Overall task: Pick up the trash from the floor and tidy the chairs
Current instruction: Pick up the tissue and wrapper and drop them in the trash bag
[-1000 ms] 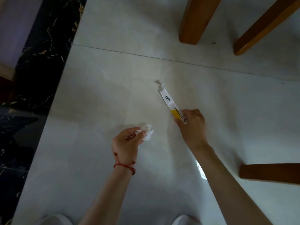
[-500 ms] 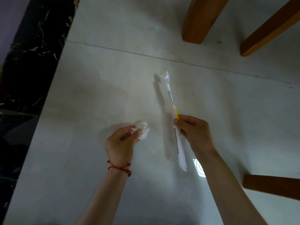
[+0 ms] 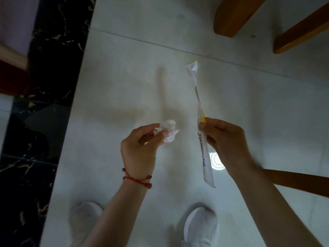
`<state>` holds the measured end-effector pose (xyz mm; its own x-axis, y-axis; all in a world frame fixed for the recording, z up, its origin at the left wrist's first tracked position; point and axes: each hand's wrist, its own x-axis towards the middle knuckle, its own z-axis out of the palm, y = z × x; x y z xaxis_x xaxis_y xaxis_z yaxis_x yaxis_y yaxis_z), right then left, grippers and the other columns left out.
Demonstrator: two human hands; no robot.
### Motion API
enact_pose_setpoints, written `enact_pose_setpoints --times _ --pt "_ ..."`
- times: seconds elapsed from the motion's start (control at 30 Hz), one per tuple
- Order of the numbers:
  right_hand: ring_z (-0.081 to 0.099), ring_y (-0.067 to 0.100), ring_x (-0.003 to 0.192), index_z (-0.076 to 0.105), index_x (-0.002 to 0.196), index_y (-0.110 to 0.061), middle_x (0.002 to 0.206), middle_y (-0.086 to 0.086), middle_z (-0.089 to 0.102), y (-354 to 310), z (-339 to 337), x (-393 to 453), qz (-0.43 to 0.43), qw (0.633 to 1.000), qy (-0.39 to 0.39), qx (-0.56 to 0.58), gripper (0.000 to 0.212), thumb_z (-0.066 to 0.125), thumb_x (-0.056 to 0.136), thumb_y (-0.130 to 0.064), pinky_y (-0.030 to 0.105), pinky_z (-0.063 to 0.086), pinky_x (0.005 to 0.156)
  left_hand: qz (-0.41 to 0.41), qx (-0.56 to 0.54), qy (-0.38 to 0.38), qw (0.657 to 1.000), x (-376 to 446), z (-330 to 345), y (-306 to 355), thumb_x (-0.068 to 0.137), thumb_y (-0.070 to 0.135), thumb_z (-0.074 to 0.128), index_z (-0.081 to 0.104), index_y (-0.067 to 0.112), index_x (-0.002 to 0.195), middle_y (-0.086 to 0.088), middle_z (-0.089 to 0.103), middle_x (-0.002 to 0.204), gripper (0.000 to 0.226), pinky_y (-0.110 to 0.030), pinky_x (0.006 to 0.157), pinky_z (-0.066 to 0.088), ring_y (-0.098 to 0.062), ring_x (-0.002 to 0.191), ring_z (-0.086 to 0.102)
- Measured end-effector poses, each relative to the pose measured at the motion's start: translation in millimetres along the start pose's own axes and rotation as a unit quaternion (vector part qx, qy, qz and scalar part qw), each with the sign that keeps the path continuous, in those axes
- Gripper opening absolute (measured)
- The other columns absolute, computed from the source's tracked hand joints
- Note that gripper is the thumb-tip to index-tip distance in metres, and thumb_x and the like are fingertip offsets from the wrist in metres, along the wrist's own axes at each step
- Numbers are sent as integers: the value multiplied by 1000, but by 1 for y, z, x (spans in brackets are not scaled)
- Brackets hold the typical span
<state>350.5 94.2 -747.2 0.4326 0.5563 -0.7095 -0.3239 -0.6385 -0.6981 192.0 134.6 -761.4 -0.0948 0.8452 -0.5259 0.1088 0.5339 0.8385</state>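
Observation:
My left hand (image 3: 140, 147) pinches a crumpled white tissue (image 3: 168, 130) between thumb and fingertips, held above the pale tiled floor (image 3: 110, 90). A red string bracelet circles that wrist. My right hand (image 3: 226, 141) grips a long white paper wrapper (image 3: 204, 157) with a yellow patch and printed text, near its middle. The wrapper hangs clear of the floor, its crumpled top end pointing away from me and its lower end toward my feet. Both hands are close together, about a hand's width apart.
Two wooden chair legs (image 3: 233, 16) (image 3: 300, 32) stand at the top right, and a wooden rail (image 3: 299, 180) juts in from the right. A black marble strip (image 3: 44, 104) borders the floor on the left. My white shoes (image 3: 201, 227) are below.
My right hand took hold of the wrapper on the floor and lifted it clear, turning it more upright. Both hands rose toward the camera; the left kept the tissue.

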Motion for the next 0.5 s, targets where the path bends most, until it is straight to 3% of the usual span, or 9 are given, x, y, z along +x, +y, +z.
enact_pose_setpoints --times 0.1,0.27,0.5 --pt "64 8 64 75 66 -22 63 -6 71 -24 1 -29 5 1000 -5 6 27 64 78 -1 18 56 69 -7 -12 3 1000 -19 -15 36 66 -2 74 70 8 73 -19 68 79 14 -41 69 59 -37 80 67" --pt "62 12 63 73 78 -14 63 -4 70 -75 8 -79 14 999 5 50 18 63 80 1 20 55 65 -13 -5 13 1000 -52 -36 106 68 -4 72 69 7 81 7 68 58 17 -16 54 54 -9 63 65" --pt "62 11 60 72 77 -12 62 -3 70 -156 24 -167 11 997 -5 78 17 62 81 1 20 55 64 -19 -31 24 999 -101 -71 212 69 -5 71 69 5 78 11 68 56 14 -15 56 53 -4 63 65"
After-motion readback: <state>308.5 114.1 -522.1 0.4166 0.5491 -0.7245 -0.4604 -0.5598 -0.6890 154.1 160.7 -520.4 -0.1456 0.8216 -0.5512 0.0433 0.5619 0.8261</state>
